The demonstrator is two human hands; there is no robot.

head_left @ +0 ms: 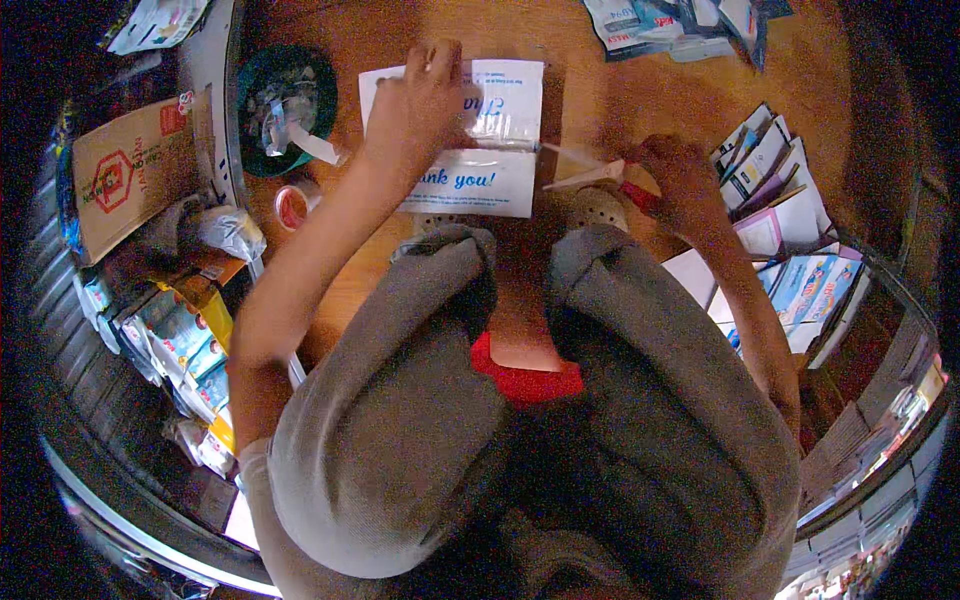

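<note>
A white sheet with blue script print (490, 180) lies on the wooden floor in front of my feet. A crease or gap runs across it, splitting it into two panels. My left hand (425, 105) is over its upper left part, the fingers bent around the far edge. In my right hand (680, 180), to the right of the sheet, is a pair of scissors (604, 173) with red handles. The blades are spread and point left, their tips close to the sheet's right edge. The right hand is dark and slightly blurred.
A dark green bin (330, 90) with plastic scraps stands left of the sheet, near a tape roll (293, 206). Blue-white packets (660, 30) lie at the far right. Boxes and packets (770, 190) are stacked at right. A cardboard box (140, 180) stands at left.
</note>
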